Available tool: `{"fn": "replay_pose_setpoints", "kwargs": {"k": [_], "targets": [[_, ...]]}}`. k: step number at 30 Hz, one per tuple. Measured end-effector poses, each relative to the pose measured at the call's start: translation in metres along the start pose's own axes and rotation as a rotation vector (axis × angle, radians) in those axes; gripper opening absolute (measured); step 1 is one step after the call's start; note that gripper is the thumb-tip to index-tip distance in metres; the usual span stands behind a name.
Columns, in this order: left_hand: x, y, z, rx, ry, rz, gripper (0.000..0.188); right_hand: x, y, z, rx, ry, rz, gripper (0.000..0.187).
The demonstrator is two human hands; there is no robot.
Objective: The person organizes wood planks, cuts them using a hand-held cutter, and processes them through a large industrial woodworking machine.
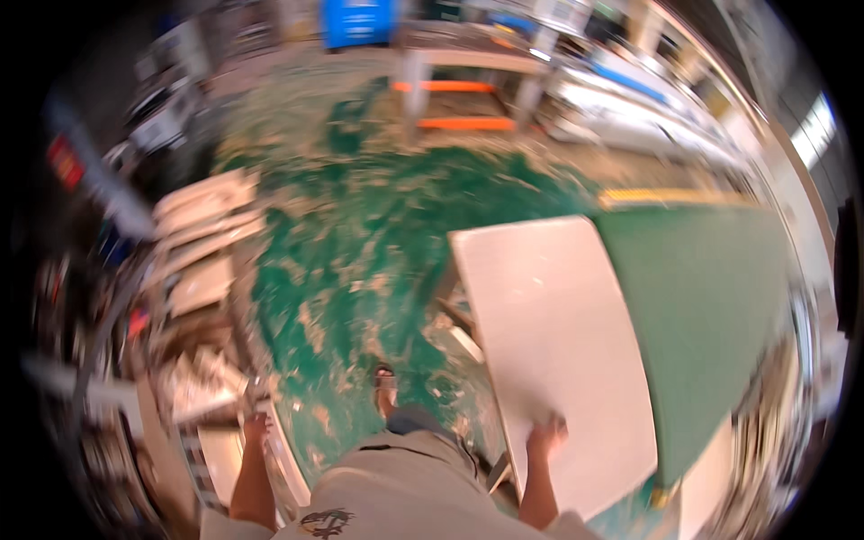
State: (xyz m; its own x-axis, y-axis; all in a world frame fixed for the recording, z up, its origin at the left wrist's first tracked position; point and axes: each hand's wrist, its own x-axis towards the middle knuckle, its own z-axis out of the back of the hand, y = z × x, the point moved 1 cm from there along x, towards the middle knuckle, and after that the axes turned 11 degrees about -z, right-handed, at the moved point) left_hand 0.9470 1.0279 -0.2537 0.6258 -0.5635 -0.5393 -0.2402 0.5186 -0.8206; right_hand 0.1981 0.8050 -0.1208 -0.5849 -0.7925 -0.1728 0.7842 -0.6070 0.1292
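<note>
To my right lies a large pale board (567,333) with rounded corners and a smooth top, resting on a wooden support that shows at its left edge. My right hand (546,436) is over the near part of this board. Its fingers look curled, but blur hides whether they touch the surface or hold anything. My left hand (256,427) hangs low at the left, closest to a wooden frame or rack (286,454) with pale slats. Motion smears its fingers too, and no held thing can be made out.
A green-topped table (711,297) adjoins the board. Stacked wooden pieces (202,211) and scraps (202,382) stand at left. Sawdust covers the green floor (360,234). At the back are a workbench with orange rails (463,123), a blue bin (357,22) and white wrapped lengths (630,112).
</note>
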Motion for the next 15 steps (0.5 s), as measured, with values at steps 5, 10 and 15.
{"fn": "replay_pose_setpoints", "kwargs": {"k": [5, 10, 15], "targets": [[0.109, -0.113, -0.124, -0.100, 0.602, 0.155, 0.036, 0.095, 0.145, 0.005, 0.260, -0.075, -0.213, 0.045], [0.224, -0.216, -0.234, 0.625, 0.737, 0.037, 0.028, 0.167, 0.286, 0.006, 0.503, -0.207, -0.114, 0.034], [0.379, -0.317, -0.294, 1.106, 0.820, -0.368, 0.030, 0.220, 0.387, -0.008, 0.542, -0.317, -0.278, 0.043]]}}
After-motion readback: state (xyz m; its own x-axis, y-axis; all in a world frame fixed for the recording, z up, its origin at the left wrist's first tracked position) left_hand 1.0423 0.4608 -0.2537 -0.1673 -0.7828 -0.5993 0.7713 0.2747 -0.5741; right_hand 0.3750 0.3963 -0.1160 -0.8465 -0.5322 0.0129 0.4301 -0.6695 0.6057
